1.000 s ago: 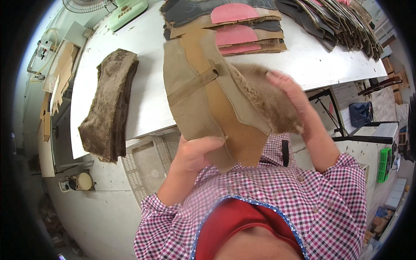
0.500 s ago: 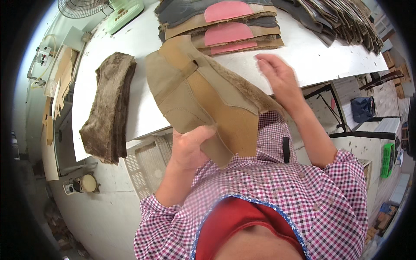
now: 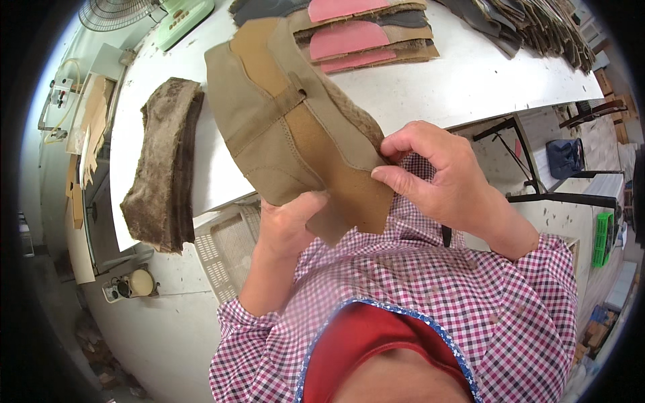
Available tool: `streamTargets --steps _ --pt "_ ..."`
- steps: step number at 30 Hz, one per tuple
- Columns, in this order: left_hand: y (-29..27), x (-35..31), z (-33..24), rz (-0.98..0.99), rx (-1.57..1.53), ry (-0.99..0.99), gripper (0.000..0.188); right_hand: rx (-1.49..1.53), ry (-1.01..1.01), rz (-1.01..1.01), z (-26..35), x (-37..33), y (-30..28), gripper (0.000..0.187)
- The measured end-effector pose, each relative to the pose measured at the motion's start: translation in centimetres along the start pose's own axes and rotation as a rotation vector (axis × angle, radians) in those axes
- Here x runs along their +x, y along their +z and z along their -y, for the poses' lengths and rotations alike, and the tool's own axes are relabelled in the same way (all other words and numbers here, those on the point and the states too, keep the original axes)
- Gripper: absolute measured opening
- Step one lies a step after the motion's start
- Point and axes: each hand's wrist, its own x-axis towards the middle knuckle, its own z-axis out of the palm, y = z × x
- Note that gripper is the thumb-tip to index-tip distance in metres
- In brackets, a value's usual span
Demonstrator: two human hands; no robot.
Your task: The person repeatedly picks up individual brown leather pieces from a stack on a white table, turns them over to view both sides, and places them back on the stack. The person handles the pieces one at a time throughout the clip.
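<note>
A brown stitched boot upper (image 3: 259, 138) is held up in front of me, above the table's near edge. Its face shows smooth panels, a lighter tan middle and a narrow cross strap; brown fur lining shows along its right edge. My left hand (image 3: 285, 225) grips the lower left edge, thumb on the face and fingers hidden behind. With thumb and forefinger my right hand (image 3: 453, 178) pinches the right edge, near the fur. Left of the upper, a stack of brown furry pieces (image 3: 161, 161) lies on the white table (image 3: 463, 94).
At the table's back lie layered fur-backed pieces with pink patches (image 3: 349, 40). A pile of dark pieces (image 3: 537, 33) fills the far right. A fan (image 3: 114, 12) and a pale green device (image 3: 185, 23) are far left. Below the front edge is a plastic basket (image 3: 232, 248).
My right hand has come in from the right, where it was apart, and now holds the boot upper's right edge. The upper has shifted slightly up and left in view.
</note>
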Motion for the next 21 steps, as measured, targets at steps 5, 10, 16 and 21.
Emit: streamTargets --steps 5,10,16,21 --pt "-0.2 -0.1 0.6 -0.066 0.063 0.009 0.044 0.090 0.076 0.040 0.2 -0.6 0.1 0.015" --pt "-0.5 0.2 0.6 -0.092 0.196 0.058 0.038 0.220 0.211 0.066 1.0 -1.3 0.2 0.012" --pt "1.3 1.0 1.7 -0.243 0.197 0.154 0.034 0.314 0.217 -0.013 -0.1 -1.9 1.6 0.013" --pt "1.2 0.5 1.8 -0.209 0.376 0.137 0.036 0.150 0.060 -0.092 -0.2 -0.5 1.5 0.013"
